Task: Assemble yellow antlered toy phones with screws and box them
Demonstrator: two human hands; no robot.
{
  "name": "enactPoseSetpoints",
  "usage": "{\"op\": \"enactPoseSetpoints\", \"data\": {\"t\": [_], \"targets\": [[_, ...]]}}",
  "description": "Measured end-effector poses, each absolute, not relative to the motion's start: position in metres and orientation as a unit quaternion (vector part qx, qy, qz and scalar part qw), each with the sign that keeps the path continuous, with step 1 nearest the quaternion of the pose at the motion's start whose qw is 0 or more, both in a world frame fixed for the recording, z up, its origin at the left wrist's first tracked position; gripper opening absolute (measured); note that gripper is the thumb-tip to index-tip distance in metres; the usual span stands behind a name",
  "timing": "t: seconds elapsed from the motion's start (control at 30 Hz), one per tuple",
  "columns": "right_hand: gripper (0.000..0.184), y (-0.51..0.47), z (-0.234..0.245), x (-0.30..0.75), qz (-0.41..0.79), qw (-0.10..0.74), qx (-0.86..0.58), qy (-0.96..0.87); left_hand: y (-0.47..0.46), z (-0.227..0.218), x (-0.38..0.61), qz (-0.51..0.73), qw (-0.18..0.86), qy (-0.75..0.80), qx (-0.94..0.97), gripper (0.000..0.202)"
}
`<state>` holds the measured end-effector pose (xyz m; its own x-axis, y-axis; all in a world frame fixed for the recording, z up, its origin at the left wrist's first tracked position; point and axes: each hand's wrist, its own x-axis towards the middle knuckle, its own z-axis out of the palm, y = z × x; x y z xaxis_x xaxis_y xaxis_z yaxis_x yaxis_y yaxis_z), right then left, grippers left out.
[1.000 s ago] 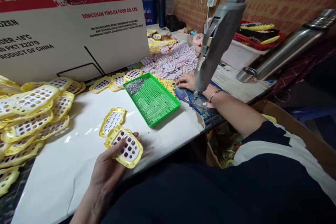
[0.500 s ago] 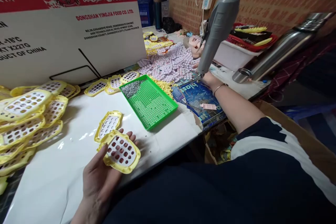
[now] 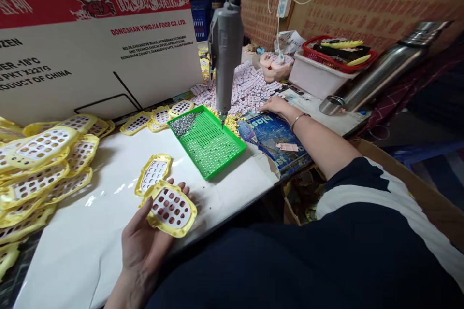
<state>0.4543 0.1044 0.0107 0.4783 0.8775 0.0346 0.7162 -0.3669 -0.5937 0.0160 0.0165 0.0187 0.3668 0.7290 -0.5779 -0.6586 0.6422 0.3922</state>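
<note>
My left hand (image 3: 145, 241) is closed around the lower edge of a yellow plastic shell with a white perforated insert (image 3: 172, 209), thumb on the near side and fingertips behind. A similar yellow shell (image 3: 153, 174) lies on the table just beyond it, partly overlapped. My right hand (image 3: 278, 106) reaches to the near edge of a heap of small pale pink keypad-like pieces (image 3: 250, 89). Its fingers are drawn together; whatever is between them is too small to make out. A grey electric screwdriver (image 3: 227, 58) hangs upright, its bit over the green tray (image 3: 226, 154).
Screws (image 3: 184, 123) fill one corner of the tray. Small yellow parts (image 3: 234, 123) lie behind it. Stacked yellow shells (image 3: 43, 174) stand left, before a large carton (image 3: 145, 72). A pink piece (image 3: 287, 147) rests near the edge. A steel flask (image 3: 384, 70) leans right.
The hanging screwdriver has swung left, from in front of my right hand to above the green tray. My right hand has shifted slightly left at the heap. My left hand keeps its shell.
</note>
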Motion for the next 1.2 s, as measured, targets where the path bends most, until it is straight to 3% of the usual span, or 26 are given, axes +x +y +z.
{"op": "enactPoseSetpoints", "data": {"t": [0.3,0.4,0.57,1.0,1.1,1.2], "targets": [[0.015,-0.005,0.036,0.378,-0.066,0.427,-0.724,-0.537,0.015,0.026,0.024,0.472,0.781,0.408,0.047,0.058],[0.007,-0.043,0.042,0.333,-0.216,0.341,-0.534,-0.743,0.013,0.031,0.033,0.482,0.772,0.413,0.024,0.051],[0.023,-0.044,0.053,0.279,-0.301,0.301,-0.297,-0.855,0.009,0.031,0.032,0.493,0.782,0.376,0.063,0.042],[0.027,-0.004,0.042,0.226,-0.262,0.303,-0.223,-0.889,0.015,0.019,0.014,0.518,0.774,0.351,0.099,0.039],[0.025,0.0,0.04,0.218,-0.183,0.307,-0.259,-0.897,0.016,0.019,0.013,0.514,0.777,0.348,0.1,0.037],[0.012,0.002,0.045,0.202,0.008,0.354,-0.344,-0.87,0.016,0.019,0.014,0.516,0.778,0.343,0.102,0.034]]}}
